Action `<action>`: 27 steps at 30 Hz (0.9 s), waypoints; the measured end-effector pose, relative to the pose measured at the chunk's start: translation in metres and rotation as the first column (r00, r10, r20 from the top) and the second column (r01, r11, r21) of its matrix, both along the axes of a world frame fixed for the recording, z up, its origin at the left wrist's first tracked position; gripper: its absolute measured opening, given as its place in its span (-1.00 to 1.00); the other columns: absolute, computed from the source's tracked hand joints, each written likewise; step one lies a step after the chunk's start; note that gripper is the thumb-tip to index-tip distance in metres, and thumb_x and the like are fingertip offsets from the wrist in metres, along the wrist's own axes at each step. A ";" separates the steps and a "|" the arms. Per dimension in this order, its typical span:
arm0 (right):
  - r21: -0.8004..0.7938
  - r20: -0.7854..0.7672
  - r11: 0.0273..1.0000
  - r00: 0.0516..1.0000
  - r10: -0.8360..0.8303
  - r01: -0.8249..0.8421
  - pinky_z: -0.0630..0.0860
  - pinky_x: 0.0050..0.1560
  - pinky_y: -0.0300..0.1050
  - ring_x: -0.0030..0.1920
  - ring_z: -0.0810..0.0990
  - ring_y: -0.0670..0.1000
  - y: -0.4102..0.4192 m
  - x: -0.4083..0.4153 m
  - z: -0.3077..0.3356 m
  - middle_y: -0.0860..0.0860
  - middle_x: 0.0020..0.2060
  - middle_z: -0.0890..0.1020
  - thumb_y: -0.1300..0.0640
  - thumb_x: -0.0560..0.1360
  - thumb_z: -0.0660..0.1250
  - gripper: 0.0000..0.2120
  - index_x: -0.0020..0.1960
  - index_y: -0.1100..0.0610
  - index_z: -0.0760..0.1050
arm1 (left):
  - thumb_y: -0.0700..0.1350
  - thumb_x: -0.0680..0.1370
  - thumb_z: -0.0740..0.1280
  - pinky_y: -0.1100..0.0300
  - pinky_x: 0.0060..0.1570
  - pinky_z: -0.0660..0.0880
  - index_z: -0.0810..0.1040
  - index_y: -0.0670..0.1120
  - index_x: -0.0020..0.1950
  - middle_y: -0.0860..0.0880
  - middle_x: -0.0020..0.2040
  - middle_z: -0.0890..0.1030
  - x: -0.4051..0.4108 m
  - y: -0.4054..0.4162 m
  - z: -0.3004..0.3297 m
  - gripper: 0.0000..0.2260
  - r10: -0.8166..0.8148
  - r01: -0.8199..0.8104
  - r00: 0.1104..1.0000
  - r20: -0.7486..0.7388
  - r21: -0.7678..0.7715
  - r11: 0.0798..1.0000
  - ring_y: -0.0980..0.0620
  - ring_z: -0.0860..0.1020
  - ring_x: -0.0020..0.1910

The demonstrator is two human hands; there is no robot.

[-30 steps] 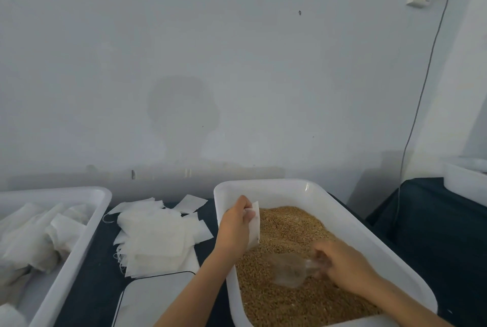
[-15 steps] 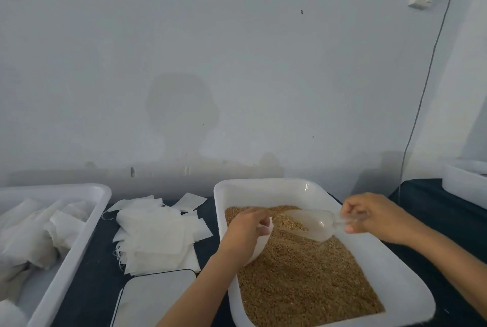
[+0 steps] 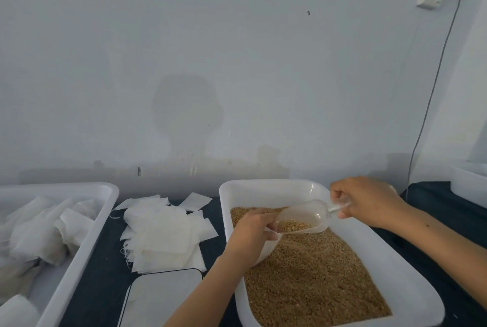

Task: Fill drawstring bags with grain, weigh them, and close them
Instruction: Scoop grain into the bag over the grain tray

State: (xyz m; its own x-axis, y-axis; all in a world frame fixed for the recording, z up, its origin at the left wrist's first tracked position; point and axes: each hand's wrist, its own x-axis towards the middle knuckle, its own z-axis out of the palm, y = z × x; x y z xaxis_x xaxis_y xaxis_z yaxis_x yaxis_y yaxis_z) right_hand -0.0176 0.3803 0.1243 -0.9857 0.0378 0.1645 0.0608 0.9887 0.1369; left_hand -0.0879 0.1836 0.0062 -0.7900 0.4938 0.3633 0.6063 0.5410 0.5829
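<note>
The white grain tub (image 3: 411, 284) sits before me on the dark table (image 3: 100, 274), brown grain (image 3: 313, 276) heaped inside it. Left of the tub lies a loose pile of flat white bags (image 3: 160, 234), and further left a second white tub (image 3: 87, 245) holds filled bags. Just beside the grain tub's near left edge is the white scale (image 3: 160, 297). Over the grain, my left hand (image 3: 250, 237) grips a bag's (image 3: 267, 246) mouth. My right hand (image 3: 369, 201) clenches the clear scoop's (image 3: 303, 217) handle, tipping grain toward the bag.
</note>
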 end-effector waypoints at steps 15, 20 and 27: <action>-0.480 0.342 0.851 0.939 -0.043 0.214 0.42 -0.24 -0.32 -0.19 0.51 -0.10 0.012 0.022 -0.034 0.00 -0.14 0.57 0.23 0.55 0.26 -0.90 -0.10 0.11 0.35 | -0.24 0.63 0.10 0.27 -0.34 0.26 0.27 -0.05 -0.07 0.01 -0.23 0.42 -0.008 -0.003 -0.011 -0.88 0.139 -0.146 0.989 0.060 0.146 0.978 0.09 0.36 -0.27; -0.328 0.340 0.918 0.935 -0.103 0.221 0.29 -0.39 -0.36 -0.29 0.32 -0.18 0.006 0.015 -0.083 -0.08 -0.19 0.38 0.13 0.61 0.18 -0.88 -0.03 0.07 0.22 | -0.26 0.63 0.09 0.25 -0.29 0.25 0.30 -0.07 -0.12 -0.04 -0.23 0.37 -0.007 -0.014 -0.004 -0.84 0.049 -0.143 0.973 0.224 0.426 0.893 0.08 0.29 -0.28; -0.227 0.342 0.937 0.923 -0.177 0.264 0.24 0.41 -0.02 0.44 0.22 0.18 -0.014 0.007 -0.128 0.17 0.46 0.19 0.14 0.60 0.16 -0.47 0.50 0.16 0.06 | -0.17 0.63 0.16 0.29 -0.30 0.28 0.35 -0.07 -0.17 0.07 -0.26 0.38 -0.002 -0.023 0.004 -0.83 -0.090 -0.129 0.949 0.301 0.634 0.763 0.12 0.31 -0.31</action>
State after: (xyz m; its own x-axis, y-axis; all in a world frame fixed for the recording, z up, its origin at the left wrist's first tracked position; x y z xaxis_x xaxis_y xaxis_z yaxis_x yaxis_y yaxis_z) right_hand -0.0109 0.3666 -0.0035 -0.9458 0.2589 -0.1962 0.2784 0.9572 -0.0791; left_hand -0.0902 0.1609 0.0099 -0.9176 0.2151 0.3342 0.3390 -0.0151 0.9407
